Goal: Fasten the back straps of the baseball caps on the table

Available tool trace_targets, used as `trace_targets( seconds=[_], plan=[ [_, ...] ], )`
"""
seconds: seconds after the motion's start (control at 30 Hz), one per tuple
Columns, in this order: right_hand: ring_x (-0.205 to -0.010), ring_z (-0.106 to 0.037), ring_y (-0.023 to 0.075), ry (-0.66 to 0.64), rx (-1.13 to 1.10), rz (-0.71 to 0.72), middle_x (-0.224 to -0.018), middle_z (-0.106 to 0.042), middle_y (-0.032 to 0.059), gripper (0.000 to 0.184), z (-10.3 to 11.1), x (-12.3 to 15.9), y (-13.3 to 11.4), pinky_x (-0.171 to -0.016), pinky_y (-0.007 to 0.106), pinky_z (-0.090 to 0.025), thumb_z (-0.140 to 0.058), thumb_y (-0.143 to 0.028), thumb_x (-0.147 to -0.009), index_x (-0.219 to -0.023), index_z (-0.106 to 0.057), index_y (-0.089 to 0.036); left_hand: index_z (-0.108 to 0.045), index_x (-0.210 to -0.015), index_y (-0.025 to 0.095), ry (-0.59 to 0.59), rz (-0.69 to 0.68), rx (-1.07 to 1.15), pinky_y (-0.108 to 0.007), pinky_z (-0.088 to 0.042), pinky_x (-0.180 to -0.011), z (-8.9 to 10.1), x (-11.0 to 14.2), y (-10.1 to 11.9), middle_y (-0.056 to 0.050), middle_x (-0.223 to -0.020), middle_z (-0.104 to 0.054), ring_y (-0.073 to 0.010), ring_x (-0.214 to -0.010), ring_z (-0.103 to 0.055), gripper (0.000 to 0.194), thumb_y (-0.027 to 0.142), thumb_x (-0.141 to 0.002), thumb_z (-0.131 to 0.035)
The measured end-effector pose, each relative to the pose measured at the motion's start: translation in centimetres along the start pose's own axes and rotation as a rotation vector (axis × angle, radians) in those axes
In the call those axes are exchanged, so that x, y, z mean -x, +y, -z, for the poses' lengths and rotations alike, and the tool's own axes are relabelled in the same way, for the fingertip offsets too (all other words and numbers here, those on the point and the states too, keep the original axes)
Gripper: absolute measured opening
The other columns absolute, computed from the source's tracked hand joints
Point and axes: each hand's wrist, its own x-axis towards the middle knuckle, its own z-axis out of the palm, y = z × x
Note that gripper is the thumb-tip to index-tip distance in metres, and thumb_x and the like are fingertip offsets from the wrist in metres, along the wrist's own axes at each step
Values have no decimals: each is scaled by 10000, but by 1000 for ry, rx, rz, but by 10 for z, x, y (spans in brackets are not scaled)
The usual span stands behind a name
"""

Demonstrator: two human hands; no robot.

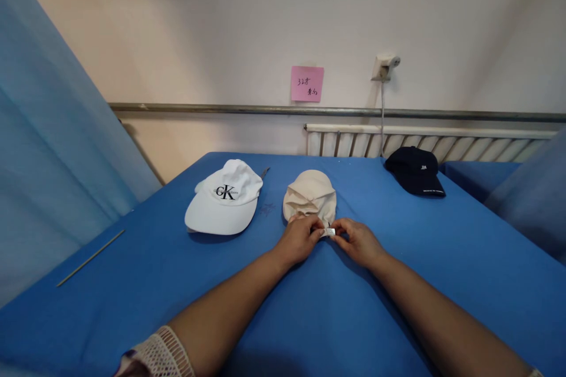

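A beige cap (310,193) lies on the blue-covered table with its back strap toward me and its crown partly caved in. My left hand (302,238) is closed in a pinch on the left part of the strap. On the other side, my right hand (356,241) pinches the strap's right end between thumb and fingers. Between the two hands shows a small whitish, shiny piece (329,232), a buckle or a tag; I cannot tell which. Fingers hide much of the strap. To the left sits a white cap (230,200) with a black "CK" print.
A dark navy cap (415,169) rests at the back right of the blue cloth (177,288). One thin stick (91,258) lies at the left. Behind are a rail (247,109), a radiator (349,142), a plugged socket (384,68) and a pink note (307,83). Blue curtains (53,129) hang beside the table.
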Motion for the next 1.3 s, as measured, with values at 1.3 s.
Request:
trace_targets(
  seconds=[1.3],
  plan=[
    [-773, -579, 161, 12, 18, 139, -904, -586, 39, 106, 5, -1, -15, -711, 282, -476, -560, -172, -868, -969, -576, -199, -617, -829, 196, 63, -40, -73, -363, -369, -887, -1, 2, 7, -23, -825, -660, -198, -872, -567, 88, 211, -868, -539]
  ],
)
